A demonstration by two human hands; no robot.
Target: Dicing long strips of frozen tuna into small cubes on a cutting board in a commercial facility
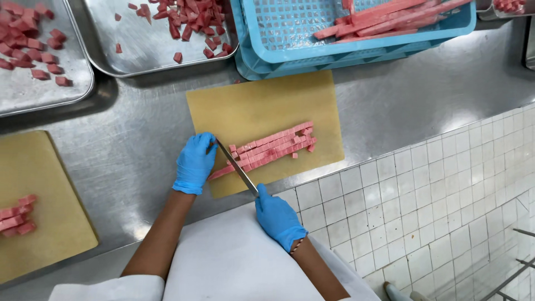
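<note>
A tan cutting board lies on the steel counter. On it is a row of pink meat strips, cut crosswise into small cubes. My right hand, in a blue glove, grips the handle of a long knife; its blade slants across the left end of the strips. My left hand, also blue-gloved, rests on the tip of the blade and the strips' left end.
Two steel trays with pink cubes sit at the back left. A blue plastic crate holds long pink strips at the back. A second tan board with cubes lies at left. White tiled floor at right.
</note>
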